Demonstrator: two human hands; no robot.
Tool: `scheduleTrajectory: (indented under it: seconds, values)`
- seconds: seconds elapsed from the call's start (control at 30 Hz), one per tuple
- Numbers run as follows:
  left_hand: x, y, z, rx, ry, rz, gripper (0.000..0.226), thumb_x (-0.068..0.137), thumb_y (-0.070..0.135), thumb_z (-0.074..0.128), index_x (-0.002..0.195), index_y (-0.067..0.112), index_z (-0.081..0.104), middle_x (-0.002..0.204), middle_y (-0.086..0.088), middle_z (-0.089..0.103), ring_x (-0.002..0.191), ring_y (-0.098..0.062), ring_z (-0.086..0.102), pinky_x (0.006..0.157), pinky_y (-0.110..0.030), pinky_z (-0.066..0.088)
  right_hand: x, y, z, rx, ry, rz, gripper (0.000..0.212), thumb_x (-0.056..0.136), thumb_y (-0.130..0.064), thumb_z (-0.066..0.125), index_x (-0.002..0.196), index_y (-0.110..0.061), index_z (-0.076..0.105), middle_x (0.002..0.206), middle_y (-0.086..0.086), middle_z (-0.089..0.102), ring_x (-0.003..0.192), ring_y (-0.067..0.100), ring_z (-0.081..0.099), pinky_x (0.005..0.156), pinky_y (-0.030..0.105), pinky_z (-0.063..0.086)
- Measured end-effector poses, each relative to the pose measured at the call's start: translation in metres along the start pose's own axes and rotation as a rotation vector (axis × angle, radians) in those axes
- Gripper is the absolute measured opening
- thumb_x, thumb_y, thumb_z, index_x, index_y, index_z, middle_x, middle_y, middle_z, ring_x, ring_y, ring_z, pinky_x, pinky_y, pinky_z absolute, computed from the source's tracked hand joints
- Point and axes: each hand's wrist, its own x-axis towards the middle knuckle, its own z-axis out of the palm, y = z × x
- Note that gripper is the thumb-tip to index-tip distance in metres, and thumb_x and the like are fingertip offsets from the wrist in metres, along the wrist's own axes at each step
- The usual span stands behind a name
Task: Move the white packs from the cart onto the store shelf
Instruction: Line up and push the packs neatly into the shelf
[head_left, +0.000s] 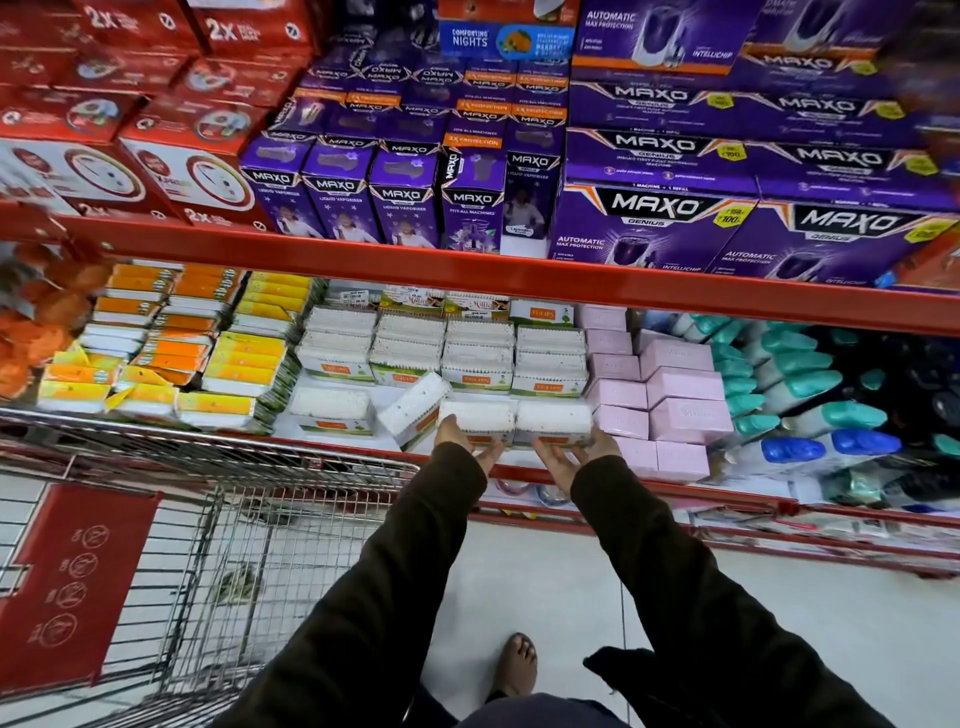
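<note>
A shop aisle: red shelves (519, 278) crammed with boxed goods (649, 218) across the frame, wire shopping cart (234, 519) lower left.

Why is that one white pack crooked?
It is tipped. The white pack leans at a slant between flat neighbours on the shelf. Why, cannot tell.

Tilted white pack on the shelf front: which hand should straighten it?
Left. The left hand holds its white pack right beside the tilted white pack; the right hand is further away, near the pink boxes.
</note>
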Motion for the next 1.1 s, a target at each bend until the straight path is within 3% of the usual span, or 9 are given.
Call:
scheduleTrajectory:
  seconds: [0.13, 0.23, 0.4, 0.6, 0.73, 0.83, 0.97, 1.03, 1.1]
  values:
    - [0.002, 0.002, 0.009, 0.007, 0.002, 0.01, 0.047, 0.102, 0.027, 0.048, 0.146, 0.013, 0.037, 0.145, -0.016, 0.044, 0.122, -0.036, 0.051, 0.102, -0.045, 0.048, 0.008, -0.003, 0.007, -0.012, 0.003, -0.001, 0.042, 0.1, -0.027, 0.054, 0.137, -0.008, 0.049, 0.137, 0.021, 0.055, 0.131, 0.037, 0.051, 0.096, 0.057, 0.052]
    - [0.007, 0.003, 0.014, 0.014, 0.005, 0.027, 0.053, 0.1, 0.034, 0.052, 0.147, 0.014, 0.036, 0.14, -0.017, 0.047, 0.105, -0.034, 0.053, 0.102, -0.044, 0.05, 0.012, -0.006, 0.013, -0.048, 0.001, -0.015, 0.039, 0.1, -0.029, 0.051, 0.133, -0.007, 0.052, 0.13, 0.023, 0.061, 0.125, 0.04, 0.055, 0.099, 0.055, 0.051]
    - [0.01, 0.003, 0.019, 0.007, -0.026, 0.028, 0.067, 0.095, 0.042, 0.059, 0.148, 0.01, 0.033, 0.139, -0.02, 0.048, 0.104, -0.032, 0.058, 0.079, -0.035, 0.056, 0.014, -0.009, 0.023, -0.058, -0.006, -0.033, 0.038, 0.103, -0.027, 0.045, 0.132, -0.003, 0.051, 0.131, 0.023, 0.061, 0.125, 0.041, 0.056, 0.102, 0.052, 0.049]
    - [0.01, 0.01, 0.014, 0.06, -0.08, 0.07, 0.068, 0.098, 0.044, 0.05, 0.151, 0.007, 0.029, 0.151, -0.016, 0.038, 0.136, -0.037, 0.043, 0.113, -0.044, 0.04, 0.012, -0.013, 0.028, -0.04, 0.0, -0.02, 0.04, 0.103, -0.029, 0.048, 0.135, -0.005, 0.05, 0.133, 0.021, 0.059, 0.126, 0.038, 0.056, 0.101, 0.049, 0.051]
    - [0.008, 0.024, -0.002, -0.02, 0.017, 0.098, 0.067, 0.099, 0.043, 0.049, 0.154, 0.019, 0.022, 0.158, -0.014, 0.024, 0.142, -0.035, 0.033, 0.113, -0.046, 0.038, 0.011, -0.004, 0.025, -0.025, -0.003, 0.006, 0.049, 0.099, -0.034, 0.053, 0.137, -0.004, 0.046, 0.14, 0.022, 0.051, 0.131, 0.038, 0.05, 0.102, 0.051, 0.049]
    - [0.012, 0.035, -0.017, 0.026, 0.02, 0.159, 0.057, 0.103, 0.042, 0.039, 0.152, 0.015, 0.028, 0.155, -0.013, 0.032, 0.134, -0.032, 0.041, 0.108, -0.041, 0.04, 0.008, 0.014, 0.031, 0.025, -0.021, 0.092, 0.063, 0.098, -0.037, 0.056, 0.145, -0.001, 0.034, 0.149, 0.026, 0.039, 0.136, 0.042, 0.043, 0.112, 0.051, 0.04]
    - [0.01, 0.054, -0.022, 0.161, 0.017, 0.166, 0.063, 0.104, 0.05, 0.024, 0.151, 0.008, 0.031, 0.153, -0.011, 0.038, 0.143, -0.031, 0.036, 0.117, -0.045, 0.03, 0.001, 0.031, 0.048, -0.029, -0.112, 0.129, 0.065, 0.101, -0.035, 0.051, 0.15, 0.0, 0.025, 0.15, 0.028, 0.037, 0.135, 0.043, 0.045, 0.113, 0.049, 0.039]
    - [0.008, 0.064, -0.019, 0.202, 0.007, 0.138, 0.059, 0.104, 0.047, 0.03, 0.149, 0.009, 0.034, 0.153, -0.009, 0.04, 0.142, -0.032, 0.036, 0.116, -0.039, 0.029, 0.002, 0.033, 0.055, -0.053, -0.115, 0.122, 0.063, 0.102, -0.03, 0.051, 0.15, 0.0, 0.024, 0.151, 0.028, 0.036, 0.134, 0.044, 0.045, 0.112, 0.049, 0.041]
    - [0.007, 0.07, -0.019, 0.316, 0.006, 0.161, 0.049, 0.107, 0.03, 0.031, 0.149, 0.004, 0.033, 0.152, -0.011, 0.04, 0.14, -0.032, 0.038, 0.1, -0.024, 0.042, 0.003, 0.034, 0.059, -0.084, -0.098, 0.121, 0.057, 0.102, -0.024, 0.052, 0.149, -0.002, 0.029, 0.149, 0.028, 0.038, 0.132, 0.044, 0.048, 0.109, 0.049, 0.044]
